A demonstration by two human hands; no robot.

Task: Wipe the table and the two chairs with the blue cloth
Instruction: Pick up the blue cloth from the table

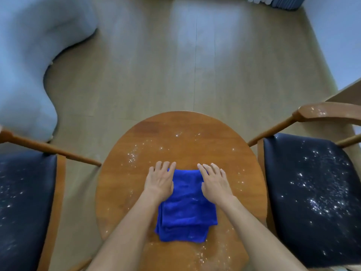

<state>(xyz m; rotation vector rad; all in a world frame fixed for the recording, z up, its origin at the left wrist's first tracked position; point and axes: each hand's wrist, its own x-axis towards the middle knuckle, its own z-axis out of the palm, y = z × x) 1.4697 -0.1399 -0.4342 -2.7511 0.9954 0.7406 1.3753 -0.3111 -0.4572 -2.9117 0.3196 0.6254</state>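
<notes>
A pale wood-look floor point(152, 71) fills the far part of the scene, with thin dark seams running from near to far through its middle and a soft patch of glare at the far centre. At the far left sits a large light-blue, curved sofa point(25, 61), blurred, resting on the floor with a shadow along its right edge. At the far right corner a blue-grey bin point(281, 2) stands against a pale wall point(336, 36), its top cut off by the edge; what it holds cannot be made out.
</notes>
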